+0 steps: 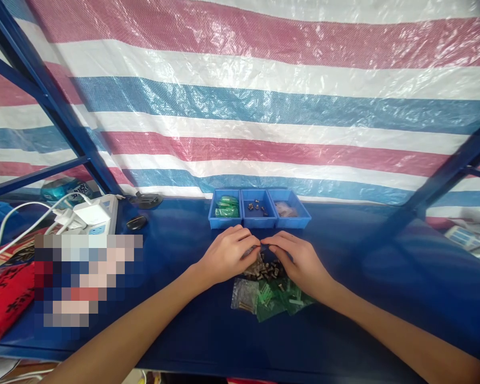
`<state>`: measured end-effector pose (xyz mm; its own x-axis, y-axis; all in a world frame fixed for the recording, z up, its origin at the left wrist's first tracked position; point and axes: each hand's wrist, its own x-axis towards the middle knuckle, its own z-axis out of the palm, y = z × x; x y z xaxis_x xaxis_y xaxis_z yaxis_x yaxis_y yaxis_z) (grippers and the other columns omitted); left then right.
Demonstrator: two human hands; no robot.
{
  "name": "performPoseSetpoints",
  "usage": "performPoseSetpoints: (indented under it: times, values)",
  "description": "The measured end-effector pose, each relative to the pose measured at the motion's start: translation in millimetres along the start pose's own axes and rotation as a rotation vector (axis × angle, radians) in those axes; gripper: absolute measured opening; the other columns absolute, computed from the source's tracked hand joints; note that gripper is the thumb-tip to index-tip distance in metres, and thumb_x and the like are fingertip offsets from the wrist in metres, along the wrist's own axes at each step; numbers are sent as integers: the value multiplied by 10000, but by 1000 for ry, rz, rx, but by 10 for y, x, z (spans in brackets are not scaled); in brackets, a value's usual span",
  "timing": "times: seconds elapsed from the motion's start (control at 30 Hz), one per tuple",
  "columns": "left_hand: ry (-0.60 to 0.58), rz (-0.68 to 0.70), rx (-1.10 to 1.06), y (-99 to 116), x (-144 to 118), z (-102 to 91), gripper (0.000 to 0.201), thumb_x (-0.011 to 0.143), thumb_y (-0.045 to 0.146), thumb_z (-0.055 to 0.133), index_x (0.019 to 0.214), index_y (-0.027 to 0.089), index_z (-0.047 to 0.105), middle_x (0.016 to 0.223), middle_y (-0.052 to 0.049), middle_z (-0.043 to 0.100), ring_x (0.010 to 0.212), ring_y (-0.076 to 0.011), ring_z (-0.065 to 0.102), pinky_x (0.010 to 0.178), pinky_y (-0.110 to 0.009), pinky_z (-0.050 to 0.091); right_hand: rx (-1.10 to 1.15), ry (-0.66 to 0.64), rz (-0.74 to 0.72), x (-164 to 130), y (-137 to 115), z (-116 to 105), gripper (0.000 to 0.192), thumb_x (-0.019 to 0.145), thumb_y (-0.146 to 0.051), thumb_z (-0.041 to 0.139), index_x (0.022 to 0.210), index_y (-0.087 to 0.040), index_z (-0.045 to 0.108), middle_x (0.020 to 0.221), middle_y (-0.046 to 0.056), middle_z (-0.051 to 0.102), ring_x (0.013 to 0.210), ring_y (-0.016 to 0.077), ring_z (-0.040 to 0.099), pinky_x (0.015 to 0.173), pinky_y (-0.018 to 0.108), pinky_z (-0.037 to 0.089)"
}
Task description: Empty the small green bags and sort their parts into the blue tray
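Observation:
My left hand [231, 253] and my right hand [298, 261] meet fingertip to fingertip over a pile of small metal fittings [270, 269]. Both are closed in a pinch; whatever lies between the fingertips is too small to make out. Just below the pile is a clear plastic bag [244, 296] with thin pieces in it. Beside that bag lie green plastic bags [274, 304], partly under my right hand. Beyond my hands stand three joined blue bins: the left bin [224, 223] has green packets, the middle bin [259, 222] a few metal fittings, the right bin [294, 222] clear packets.
On the left of the blue table [176, 330] are a white power strip [111, 213] with plugs and cables, a black mouse [136, 222] and a red cloth-like item [14, 304]. Blue metal posts frame both sides. A striped plastic sheet [264, 117] hangs behind.

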<state>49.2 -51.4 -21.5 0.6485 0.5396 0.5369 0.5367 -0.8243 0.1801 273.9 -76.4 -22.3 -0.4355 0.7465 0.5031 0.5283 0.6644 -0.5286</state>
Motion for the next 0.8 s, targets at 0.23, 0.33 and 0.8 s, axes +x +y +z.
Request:
performPoseSetpoints:
  times: [0.23, 0.33, 0.8]
  values:
    - [30, 17, 1, -26, -2, 5, 205, 1032, 305, 530, 993, 177, 687, 909, -52, 683, 832, -182, 593, 766, -330, 488, 20, 33, 64, -26, -43, 7, 153, 1005, -220, 558, 1033, -250, 705, 945, 15, 759, 801, 182, 710, 664, 275, 528]
    - [41, 30, -14, -21, -7, 18, 204, 1023, 337, 564, 981, 181, 689, 896, -45, 684, 825, -179, 589, 739, -316, 487, 28, 31, 139, -27, -63, 0, 86, 976, -253, 617, 976, -254, 703, 864, -17, 761, 712, 166, 692, 600, 264, 493]
    - [47, 52, 6, 29, -12, 9, 247, 1027, 411, 559, 1008, 190, 667, 940, -53, 693, 877, -184, 603, 776, -311, 514, 88, 7, 223, -6, -179, 19, 231, 1013, -383, 537, 871, -234, 642, 753, 3, 757, 662, 193, 685, 602, 294, 468]
